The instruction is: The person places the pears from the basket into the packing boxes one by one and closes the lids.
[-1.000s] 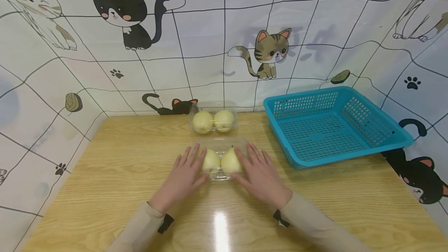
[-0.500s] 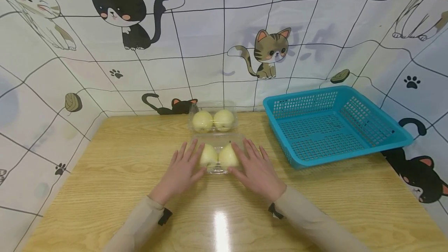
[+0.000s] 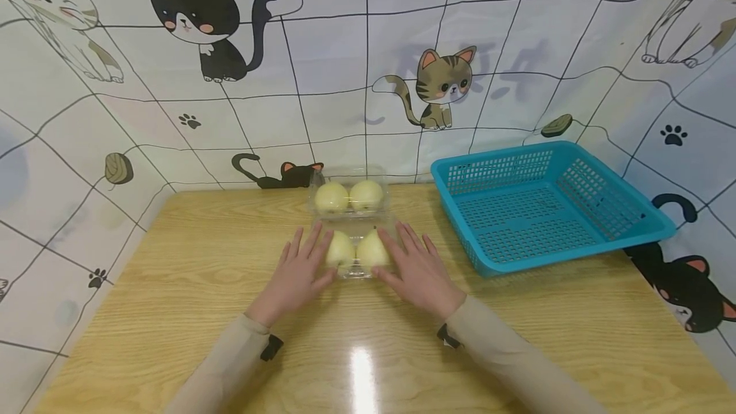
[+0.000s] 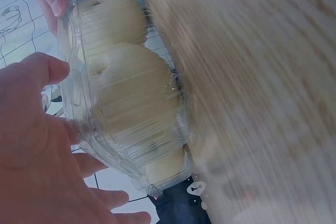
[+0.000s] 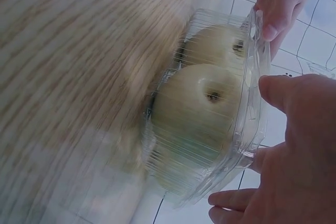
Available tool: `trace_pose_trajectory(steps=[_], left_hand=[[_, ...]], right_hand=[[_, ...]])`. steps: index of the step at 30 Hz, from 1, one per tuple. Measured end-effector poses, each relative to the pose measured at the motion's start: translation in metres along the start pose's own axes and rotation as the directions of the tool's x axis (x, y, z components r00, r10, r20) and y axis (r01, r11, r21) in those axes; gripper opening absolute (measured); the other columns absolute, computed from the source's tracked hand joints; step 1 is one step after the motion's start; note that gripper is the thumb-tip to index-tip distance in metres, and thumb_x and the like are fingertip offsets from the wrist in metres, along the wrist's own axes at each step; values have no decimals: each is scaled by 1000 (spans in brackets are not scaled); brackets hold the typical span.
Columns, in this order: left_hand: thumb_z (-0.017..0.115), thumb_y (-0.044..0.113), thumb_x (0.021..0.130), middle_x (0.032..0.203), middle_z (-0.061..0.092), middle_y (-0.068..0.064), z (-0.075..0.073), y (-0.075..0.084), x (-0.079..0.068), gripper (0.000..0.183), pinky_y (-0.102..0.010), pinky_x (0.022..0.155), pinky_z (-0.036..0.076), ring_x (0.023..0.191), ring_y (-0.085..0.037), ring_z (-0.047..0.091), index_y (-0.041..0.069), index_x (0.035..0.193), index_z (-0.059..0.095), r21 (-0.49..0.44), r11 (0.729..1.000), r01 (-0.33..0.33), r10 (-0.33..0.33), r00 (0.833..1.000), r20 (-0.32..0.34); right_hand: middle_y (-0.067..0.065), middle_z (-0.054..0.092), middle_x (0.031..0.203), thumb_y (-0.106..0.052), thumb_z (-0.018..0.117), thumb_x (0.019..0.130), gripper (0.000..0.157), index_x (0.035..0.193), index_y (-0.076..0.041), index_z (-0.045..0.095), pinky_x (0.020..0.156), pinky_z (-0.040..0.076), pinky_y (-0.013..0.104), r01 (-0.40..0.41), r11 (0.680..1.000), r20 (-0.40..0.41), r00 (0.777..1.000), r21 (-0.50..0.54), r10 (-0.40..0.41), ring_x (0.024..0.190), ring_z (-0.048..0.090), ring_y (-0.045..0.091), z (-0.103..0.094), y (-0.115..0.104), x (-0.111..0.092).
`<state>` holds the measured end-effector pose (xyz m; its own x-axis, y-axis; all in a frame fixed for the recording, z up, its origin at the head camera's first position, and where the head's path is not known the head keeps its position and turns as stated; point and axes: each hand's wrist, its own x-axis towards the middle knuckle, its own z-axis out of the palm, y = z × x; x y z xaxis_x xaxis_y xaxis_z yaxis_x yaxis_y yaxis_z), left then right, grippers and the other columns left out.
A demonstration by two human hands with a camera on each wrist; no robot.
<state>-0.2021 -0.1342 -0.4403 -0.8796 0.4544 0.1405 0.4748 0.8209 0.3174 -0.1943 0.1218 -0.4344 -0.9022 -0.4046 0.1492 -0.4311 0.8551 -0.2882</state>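
Observation:
A clear plastic clamshell box (image 3: pixel 355 269) holding two pale yellow pears (image 3: pixel 372 250) stands on the wooden table between my hands. My left hand (image 3: pixel 294 277) touches its left end, fingers extended and thumb at the near edge. At the right end my right hand (image 3: pixel 422 273) rests against the box in the same manner. Both wrist views show the ribbed box (image 4: pixel 134 93) close up, with a pear (image 5: pixel 197 108) behind its wall. Straight behind it lies a second clear box (image 3: pixel 349 209) with two similar pears (image 3: pixel 331 198).
A turquoise perforated basket (image 3: pixel 500 268) stands at the right of the wooden table (image 3: pixel 218 241), its inside showing. A white cat-print cloth (image 3: pixel 345 62) rises behind the table and at both sides.
Both hands have slid the near box away from the body, up to the front of the rear box. The rear box and basket have stayed in place.

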Motion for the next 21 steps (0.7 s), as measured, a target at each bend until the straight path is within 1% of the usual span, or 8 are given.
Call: trace_pose_trajectory(steps=[4, 10, 17, 21], left_hand=[[51, 39, 98, 158, 10, -18, 0, -2, 1, 70, -67, 108, 12, 140, -49, 2, 6, 153, 23, -4, 1000, 7, -7, 1000, 7], [51, 38, 98, 158, 11, -19, 0, -3, 3, 70, -69, 106, 15, 139, -50, 3, 6, 153, 23, 2, 1000, 4, -4, 1000, 4], [53, 38, 98, 157, 13, -18, -1, -6, 2, 70, -70, 105, 15, 139, -51, 3, 7, 153, 23, 8, 1000, 1, -1, 1000, -7], [53, 38, 98, 158, 13, -18, -1, -7, 2, 70, -70, 105, 15, 139, -50, 2, 7, 153, 24, 6, 1000, 6, -6, 1000, -1]], right_hand=[[24, 18, 154, -57, 45, 96, 73, 154, -16, 26, 111, 13, 60, -4, 1000, 12, 1000, 19, 4, 142, 16, 37, 0, 0, 2], [23, 17, 155, -54, 48, 96, 73, 154, -15, 26, 111, 11, 60, -12, 999, 28, 1000, 40, 11, 143, 14, 37, -2, -1, 4], [23, 16, 155, -53, 49, 96, 72, 154, -15, 27, 111, 13, 62, -6, 1000, 32, 999, 28, 5, 143, 12, 38, -2, -2, 5], [22, 17, 155, -52, 50, 96, 71, 153, -16, 28, 110, 12, 63, 0, 1000, 31, 1000, 21, -1, 143, 11, 39, -3, -2, 5]])
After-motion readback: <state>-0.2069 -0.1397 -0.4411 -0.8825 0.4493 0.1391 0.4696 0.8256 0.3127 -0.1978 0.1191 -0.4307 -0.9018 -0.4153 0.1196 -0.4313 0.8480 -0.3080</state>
